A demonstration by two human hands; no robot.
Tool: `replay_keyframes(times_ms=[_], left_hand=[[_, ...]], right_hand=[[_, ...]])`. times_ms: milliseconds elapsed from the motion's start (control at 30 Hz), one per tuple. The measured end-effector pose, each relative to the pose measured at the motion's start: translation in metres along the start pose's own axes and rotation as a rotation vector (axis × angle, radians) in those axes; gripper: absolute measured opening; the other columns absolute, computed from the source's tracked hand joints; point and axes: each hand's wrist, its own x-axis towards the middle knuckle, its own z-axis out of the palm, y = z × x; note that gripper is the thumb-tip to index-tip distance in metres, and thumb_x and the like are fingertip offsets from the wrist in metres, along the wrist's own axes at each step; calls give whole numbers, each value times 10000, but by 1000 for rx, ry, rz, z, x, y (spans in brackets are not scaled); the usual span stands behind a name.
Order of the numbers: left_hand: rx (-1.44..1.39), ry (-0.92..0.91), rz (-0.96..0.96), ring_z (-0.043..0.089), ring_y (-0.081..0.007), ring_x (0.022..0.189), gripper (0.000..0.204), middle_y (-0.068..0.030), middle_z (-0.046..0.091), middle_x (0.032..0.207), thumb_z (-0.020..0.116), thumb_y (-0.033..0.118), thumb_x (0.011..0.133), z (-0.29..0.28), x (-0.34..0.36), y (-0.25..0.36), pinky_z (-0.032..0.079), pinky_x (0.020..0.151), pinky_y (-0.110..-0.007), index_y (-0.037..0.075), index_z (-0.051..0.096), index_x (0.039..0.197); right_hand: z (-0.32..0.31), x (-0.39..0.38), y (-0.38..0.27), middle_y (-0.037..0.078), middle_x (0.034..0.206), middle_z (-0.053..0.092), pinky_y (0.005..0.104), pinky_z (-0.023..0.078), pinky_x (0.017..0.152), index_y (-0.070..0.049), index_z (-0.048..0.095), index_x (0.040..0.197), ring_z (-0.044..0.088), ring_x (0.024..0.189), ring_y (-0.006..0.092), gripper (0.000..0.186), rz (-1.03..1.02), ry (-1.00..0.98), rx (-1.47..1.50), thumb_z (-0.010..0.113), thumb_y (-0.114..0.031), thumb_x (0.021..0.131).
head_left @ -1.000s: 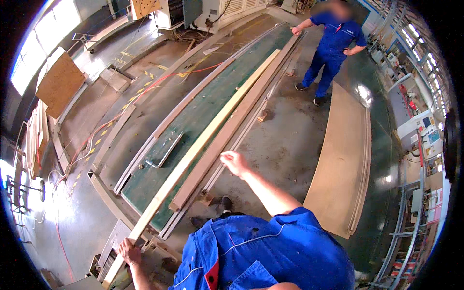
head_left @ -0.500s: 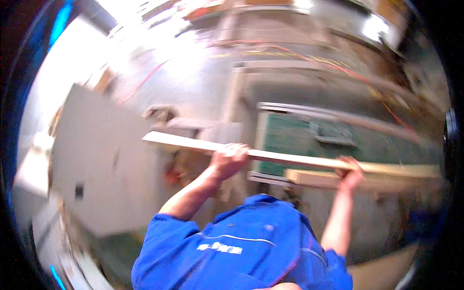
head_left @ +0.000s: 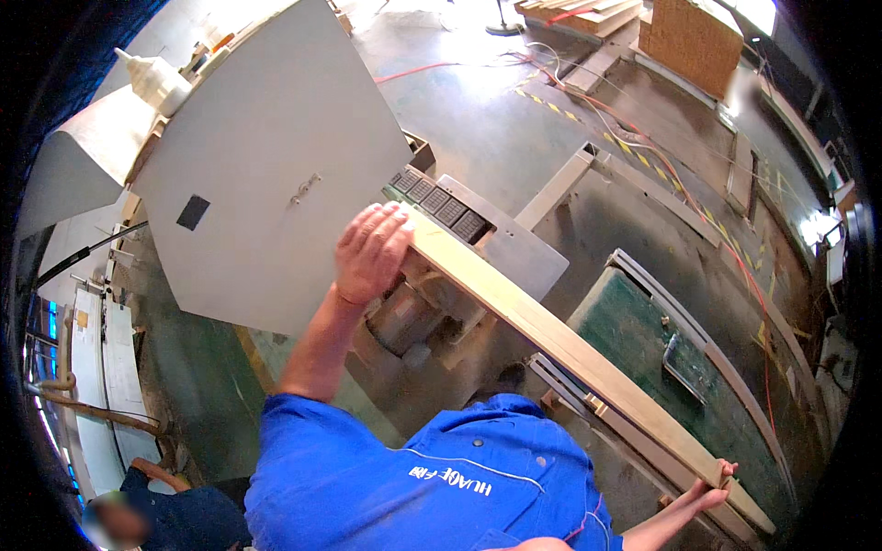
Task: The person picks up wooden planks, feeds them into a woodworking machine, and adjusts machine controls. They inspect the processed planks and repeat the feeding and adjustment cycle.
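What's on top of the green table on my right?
A bent metal bar, a tiny unclear piece and, apparently along the near edge, a brown beam. The pale board hides part of the green table and anything there.

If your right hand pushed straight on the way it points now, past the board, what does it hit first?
Beyond the pale wooden board it holds, the right hand appears to meet the green tabletop first, though it might pass above; depth is unclear.
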Motion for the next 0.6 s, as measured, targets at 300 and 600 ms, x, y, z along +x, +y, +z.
replay_keyframes(times_ms=[300, 600], left_hand=[[-35, -1, 19, 688, -297, 1108, 182, -135, 706, 1152, 629, 101, 928, -13, 1, -12, 531, 1011, -466, 29, 639, 1095], [-78, 100, -4, 697, -288, 1065, 145, -140, 711, 1117, 692, 137, 917, -23, -1, -12, 559, 955, -443, 49, 660, 1029]], right_hand=[[23, -11, -6, 82, 818, 532, 358, 483, 809, 47, 515, 1183, 537, 779, 214, 337, 7, 37, -5, 389, -39, 883], [15, -5, -25, 55, 795, 515, 350, 473, 779, 37, 515, 1147, 515, 762, 201, 287, 11, 26, -98, 371, -51, 915]])
